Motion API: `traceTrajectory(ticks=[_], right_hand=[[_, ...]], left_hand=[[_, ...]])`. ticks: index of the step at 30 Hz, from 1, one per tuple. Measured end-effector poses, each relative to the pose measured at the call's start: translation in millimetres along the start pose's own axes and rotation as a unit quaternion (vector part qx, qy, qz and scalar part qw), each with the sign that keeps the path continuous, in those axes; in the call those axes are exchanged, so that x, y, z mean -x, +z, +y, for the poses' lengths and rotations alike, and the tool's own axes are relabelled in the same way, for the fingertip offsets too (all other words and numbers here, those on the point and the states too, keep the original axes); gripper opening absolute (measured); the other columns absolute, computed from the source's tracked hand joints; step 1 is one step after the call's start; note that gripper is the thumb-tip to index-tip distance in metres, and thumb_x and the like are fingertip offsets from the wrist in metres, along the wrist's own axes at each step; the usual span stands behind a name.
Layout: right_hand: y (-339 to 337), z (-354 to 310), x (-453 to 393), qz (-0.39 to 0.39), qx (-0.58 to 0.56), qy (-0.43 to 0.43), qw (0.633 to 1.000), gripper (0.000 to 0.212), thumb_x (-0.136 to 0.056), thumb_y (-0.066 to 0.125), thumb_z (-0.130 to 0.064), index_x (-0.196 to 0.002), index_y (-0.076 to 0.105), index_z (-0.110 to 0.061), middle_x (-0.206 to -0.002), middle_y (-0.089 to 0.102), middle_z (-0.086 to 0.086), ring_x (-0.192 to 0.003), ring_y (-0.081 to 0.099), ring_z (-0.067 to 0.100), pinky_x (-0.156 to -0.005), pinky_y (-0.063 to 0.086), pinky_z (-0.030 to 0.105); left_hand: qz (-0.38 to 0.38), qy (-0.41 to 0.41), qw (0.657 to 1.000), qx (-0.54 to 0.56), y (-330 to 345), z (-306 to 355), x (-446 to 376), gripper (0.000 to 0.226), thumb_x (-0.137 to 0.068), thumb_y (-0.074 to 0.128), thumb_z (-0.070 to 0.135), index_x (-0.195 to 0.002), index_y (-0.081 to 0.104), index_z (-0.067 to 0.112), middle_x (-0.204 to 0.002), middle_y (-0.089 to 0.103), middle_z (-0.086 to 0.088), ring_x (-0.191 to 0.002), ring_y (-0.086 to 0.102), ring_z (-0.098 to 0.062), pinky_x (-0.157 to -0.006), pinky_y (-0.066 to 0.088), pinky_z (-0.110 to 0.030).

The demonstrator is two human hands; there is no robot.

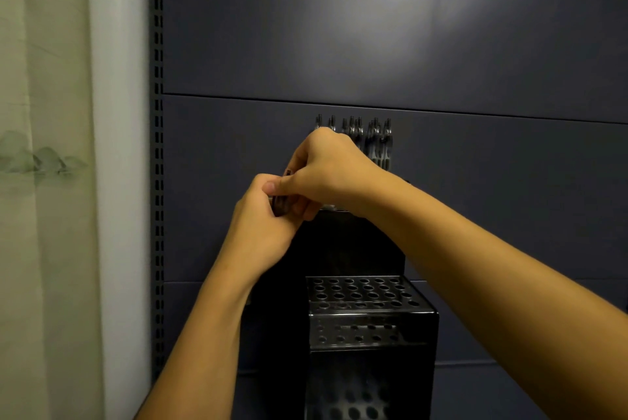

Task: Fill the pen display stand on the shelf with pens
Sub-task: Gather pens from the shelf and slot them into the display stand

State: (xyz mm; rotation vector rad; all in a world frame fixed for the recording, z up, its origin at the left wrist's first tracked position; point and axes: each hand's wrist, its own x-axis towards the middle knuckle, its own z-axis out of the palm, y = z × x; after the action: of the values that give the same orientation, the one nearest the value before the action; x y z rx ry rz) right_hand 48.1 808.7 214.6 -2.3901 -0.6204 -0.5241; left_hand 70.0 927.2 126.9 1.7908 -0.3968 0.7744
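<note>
On the black tiered pen display stand [370, 311], only the top back row holds pens [377, 141], while the lower tiers' holes sit empty, so most filling remains; above them, left hand [261, 226] and right hand [326, 171] together pinch dark pens [281, 205].

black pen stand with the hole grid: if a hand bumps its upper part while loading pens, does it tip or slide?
The pen stand looks tall for its base, with stepped tiers, so a push high up would probably tip it rather than slide it. Pens fill only the rear top tier, likely raising the weight. Its glossy, rigid-looking faces may slip under fingers.
</note>
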Motion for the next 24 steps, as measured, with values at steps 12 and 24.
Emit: traceTrajectory(ticks=[12,24], right_hand=[[2.3,6.5,-7.1,0.026,-0.029,0.013,0.999,0.002,-0.082,0.079,-0.006,-0.08,0.079,-0.006,-0.079,0.076,0.011,-0.076,0.076,0.025,-0.073,0.065,0.04],[4.0,3.1,2.2,-0.006,-0.01,0.015,1.0,0.022,-0.078,0.087,-0.023,-0.072,0.075,-0.006,-0.071,0.075,0.009,-0.063,0.07,0.016,-0.057,0.059,0.025]], left_hand=[[-0.011,0.025,0.999,-0.045,0.2,-2.2,-1.5,0.008,-0.092,0.062,0.013,-0.096,0.059,0.018,-0.081,0.067,-0.003,-0.072,0.064,-0.02,-0.059,0.05,-0.038],[-0.005,0.004,1.0,-0.014,1.9,-9.1,-4.9,0.014,-0.087,0.071,0.022,-0.088,0.058,0.021,-0.066,0.062,0.002,-0.048,0.05,-0.007,-0.044,0.039,-0.026]])
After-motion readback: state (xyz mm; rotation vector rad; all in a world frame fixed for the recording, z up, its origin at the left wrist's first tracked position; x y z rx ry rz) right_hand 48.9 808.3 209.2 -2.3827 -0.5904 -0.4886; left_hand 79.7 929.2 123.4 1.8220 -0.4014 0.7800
